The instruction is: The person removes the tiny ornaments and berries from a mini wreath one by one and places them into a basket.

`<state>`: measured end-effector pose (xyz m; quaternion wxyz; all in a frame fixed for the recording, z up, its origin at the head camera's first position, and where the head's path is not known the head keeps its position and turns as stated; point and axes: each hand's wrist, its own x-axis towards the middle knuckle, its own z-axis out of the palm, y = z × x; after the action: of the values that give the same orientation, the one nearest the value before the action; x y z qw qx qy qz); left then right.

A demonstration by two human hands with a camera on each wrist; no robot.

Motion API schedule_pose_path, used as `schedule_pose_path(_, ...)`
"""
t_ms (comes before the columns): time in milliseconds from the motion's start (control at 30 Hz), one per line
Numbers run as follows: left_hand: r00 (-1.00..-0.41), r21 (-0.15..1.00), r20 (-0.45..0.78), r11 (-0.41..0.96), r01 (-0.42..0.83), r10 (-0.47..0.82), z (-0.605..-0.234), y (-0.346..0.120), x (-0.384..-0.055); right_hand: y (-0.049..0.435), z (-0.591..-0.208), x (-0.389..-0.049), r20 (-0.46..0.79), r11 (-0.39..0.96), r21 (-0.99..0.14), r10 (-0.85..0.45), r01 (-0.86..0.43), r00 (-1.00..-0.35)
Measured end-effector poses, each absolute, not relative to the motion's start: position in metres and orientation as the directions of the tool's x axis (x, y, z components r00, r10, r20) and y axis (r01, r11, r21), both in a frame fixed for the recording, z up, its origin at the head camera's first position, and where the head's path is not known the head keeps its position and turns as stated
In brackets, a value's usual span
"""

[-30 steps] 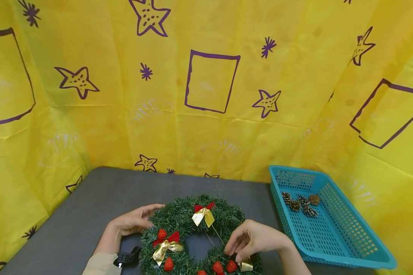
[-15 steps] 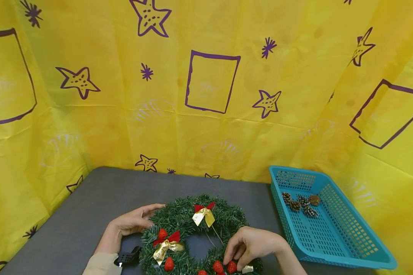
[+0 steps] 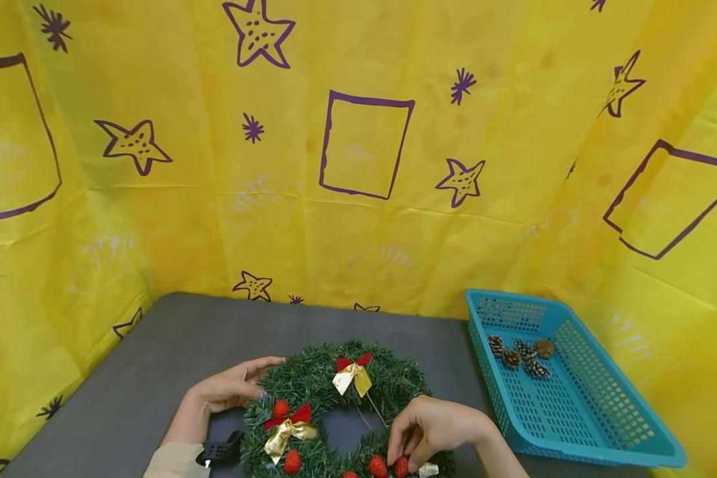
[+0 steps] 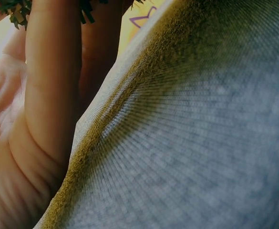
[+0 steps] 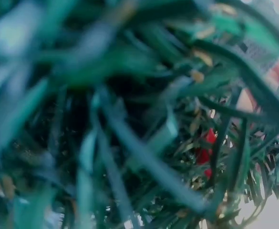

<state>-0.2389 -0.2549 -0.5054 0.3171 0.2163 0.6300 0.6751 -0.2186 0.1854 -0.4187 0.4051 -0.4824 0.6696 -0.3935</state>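
A green tinsel wreath [image 3: 311, 362] with red-and-gold bows and red strawberry ornaments lies at the bottom of the head view. My left hand [image 3: 230, 385] grips its left edge, thumb toward the front. In the left wrist view, the fingers [image 4: 53, 71] reach up to green needles. At the lower right of the wreath, my right hand [image 3: 439, 425] pinches a strawberry ornament [image 3: 401, 467] between thumb and fingers. Beside it sit another strawberry [image 3: 378, 466] and a gold bow [image 3: 428, 471], partly covered by the hand. Blurred needles [image 5: 149, 157] fill the right wrist view.
A blue plastic basket [image 3: 603, 392] with several pine cones [image 3: 511, 359] stands on the dark table [image 3: 215, 325] at the right. A yellow patterned curtain [image 3: 358, 245] encloses the table at the back and sides. A thin gold cord [image 3: 375, 406] hangs inside the ring.
My right hand has moved slightly down and left, from beside the gold bow onto the strawberry ornament. The left hand keeps its place on the wreath.
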Motion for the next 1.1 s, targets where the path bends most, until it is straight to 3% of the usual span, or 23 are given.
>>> schedule_pose_path(333,-0.690,0.987,-0.100,-0.017,-0.160,0.717,-0.504,-0.253,-0.238,0.191,-0.419,-0.223,-0.167,0.216,-0.950,-0.962,-0.224,-0.218)
schedule_pose_path(567,-0.684,0.986,-0.098,-0.022,-0.165,0.723,-0.503,-0.253,-0.239,0.196,-0.419,-0.224,-0.048,0.087,-0.977,-0.979,-0.194,-0.198)
schedule_pose_path(967,-0.686,0.984,-0.118,-0.008,-0.178,0.718,-0.507,-0.255,-0.241,0.209,-0.411,-0.226,0.080,-0.028,-0.980,-0.961,-0.195,-0.266)
schedule_pose_path(1100,-0.685,0.985,-0.112,-0.013,-0.174,0.720,-0.506,-0.256,-0.240,0.217,-0.405,-0.226,0.130,-0.070,-0.979,-0.938,-0.192,-0.322)
